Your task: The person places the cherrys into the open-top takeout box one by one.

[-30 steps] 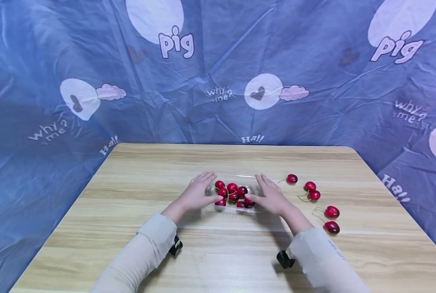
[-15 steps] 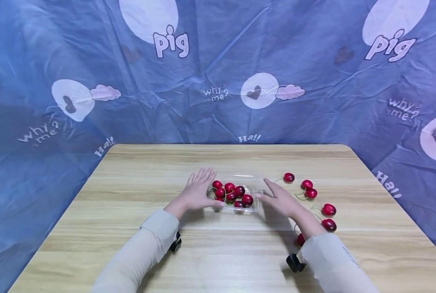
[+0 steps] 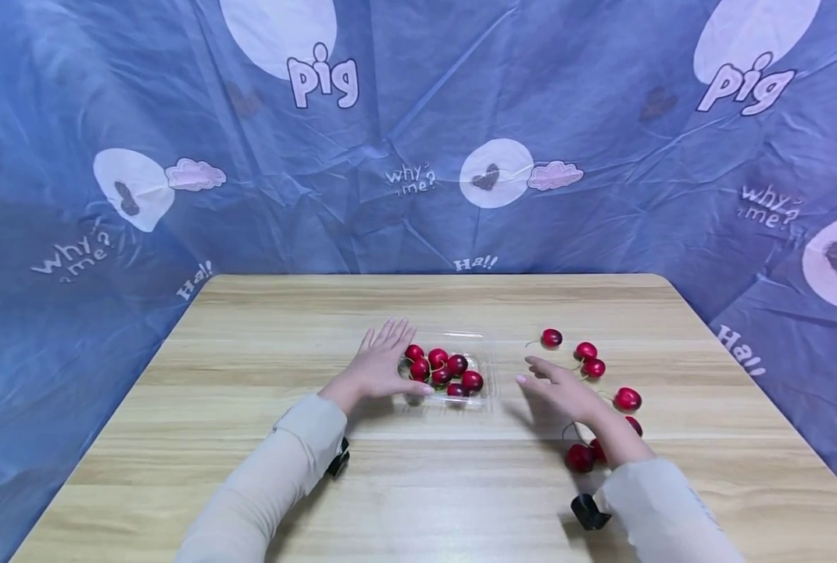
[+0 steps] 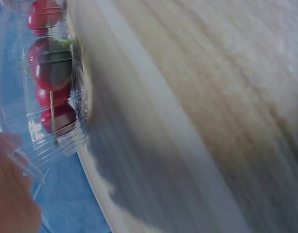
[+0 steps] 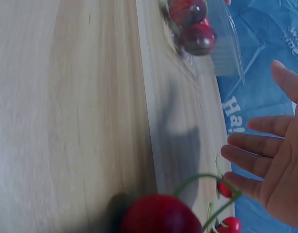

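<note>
A clear plastic box (image 3: 484, 356) holding several red cherries (image 3: 456, 364) sits mid-table in the head view. My left hand (image 3: 372, 374) rests at its left end, fingers spread and straight along the back, thumb stretched along the front rim. In the left wrist view, that hand (image 4: 12, 194) lies against the plastic edge, partly out of frame. My right hand (image 3: 562, 392) is in the air right of the box, apart from it, holding nothing. Its fingers (image 5: 255, 144) are extended in the right wrist view. Loose stemmed cherries lie beyond and beneath this forearm, including a cherry (image 3: 579, 458) near the wrist.
The wooden table (image 3: 263, 328) carries more loose cherries on the right, such as a cherry (image 3: 551, 338) toward the back and a cherry (image 3: 627, 399) farther right. A blue printed cloth (image 3: 418, 227) hangs behind the table and along its sides.
My right hand has left the box's right end and drawn away rightward toward the loose cherries. My left hand has stayed at the left end. Cherries once hidden by the right forearm now show.
</note>
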Available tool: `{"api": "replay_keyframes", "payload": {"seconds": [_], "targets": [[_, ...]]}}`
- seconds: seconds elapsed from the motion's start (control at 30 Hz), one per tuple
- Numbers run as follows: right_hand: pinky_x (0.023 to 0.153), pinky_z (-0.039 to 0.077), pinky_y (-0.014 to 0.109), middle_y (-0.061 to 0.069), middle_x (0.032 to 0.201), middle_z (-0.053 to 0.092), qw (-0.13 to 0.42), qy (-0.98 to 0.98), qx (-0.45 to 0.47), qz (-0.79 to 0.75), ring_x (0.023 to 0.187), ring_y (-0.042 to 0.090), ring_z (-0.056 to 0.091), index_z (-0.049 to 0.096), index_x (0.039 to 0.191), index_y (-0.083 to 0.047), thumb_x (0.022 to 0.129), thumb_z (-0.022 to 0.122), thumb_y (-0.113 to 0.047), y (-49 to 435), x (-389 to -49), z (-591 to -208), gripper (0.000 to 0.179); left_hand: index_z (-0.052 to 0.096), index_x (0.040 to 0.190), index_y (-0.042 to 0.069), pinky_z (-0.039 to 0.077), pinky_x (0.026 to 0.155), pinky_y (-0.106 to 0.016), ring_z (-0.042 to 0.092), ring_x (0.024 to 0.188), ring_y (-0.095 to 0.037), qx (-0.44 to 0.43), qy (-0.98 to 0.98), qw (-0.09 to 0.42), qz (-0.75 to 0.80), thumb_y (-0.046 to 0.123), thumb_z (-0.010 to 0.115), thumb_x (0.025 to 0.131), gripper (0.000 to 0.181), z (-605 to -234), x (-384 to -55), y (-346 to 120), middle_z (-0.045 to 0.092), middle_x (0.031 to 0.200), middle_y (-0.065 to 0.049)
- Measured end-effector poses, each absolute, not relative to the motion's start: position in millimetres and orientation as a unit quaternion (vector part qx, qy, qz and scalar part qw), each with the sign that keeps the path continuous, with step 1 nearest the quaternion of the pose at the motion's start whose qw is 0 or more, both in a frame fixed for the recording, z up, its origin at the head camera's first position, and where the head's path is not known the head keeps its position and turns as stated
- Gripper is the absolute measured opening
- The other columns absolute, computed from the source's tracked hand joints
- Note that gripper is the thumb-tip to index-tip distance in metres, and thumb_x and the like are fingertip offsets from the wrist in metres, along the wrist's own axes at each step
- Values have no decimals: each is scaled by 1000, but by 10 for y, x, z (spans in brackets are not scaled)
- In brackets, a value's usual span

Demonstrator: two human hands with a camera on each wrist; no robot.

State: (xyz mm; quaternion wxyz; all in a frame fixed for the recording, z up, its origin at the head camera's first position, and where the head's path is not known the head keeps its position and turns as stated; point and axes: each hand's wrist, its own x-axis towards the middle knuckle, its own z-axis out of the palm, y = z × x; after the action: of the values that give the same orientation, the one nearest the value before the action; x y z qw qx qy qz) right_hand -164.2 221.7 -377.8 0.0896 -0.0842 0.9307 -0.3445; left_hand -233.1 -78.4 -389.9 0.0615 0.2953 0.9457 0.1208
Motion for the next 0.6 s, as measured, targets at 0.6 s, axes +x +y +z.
{"api": "replay_keyframes", "payload": {"seconds": [0.6], "targets": [[89, 31, 54, 26, 117, 46, 127, 915, -52, -378, 110, 41, 39, 41, 120, 9, 89, 40, -40, 2550, -1525, -3839, 58, 8, 139, 8, -1, 102, -47, -3, 129, -25, 310, 943, 58, 106, 82, 34, 59, 112, -3945, -2364, -797, -2, 143, -7]]}}
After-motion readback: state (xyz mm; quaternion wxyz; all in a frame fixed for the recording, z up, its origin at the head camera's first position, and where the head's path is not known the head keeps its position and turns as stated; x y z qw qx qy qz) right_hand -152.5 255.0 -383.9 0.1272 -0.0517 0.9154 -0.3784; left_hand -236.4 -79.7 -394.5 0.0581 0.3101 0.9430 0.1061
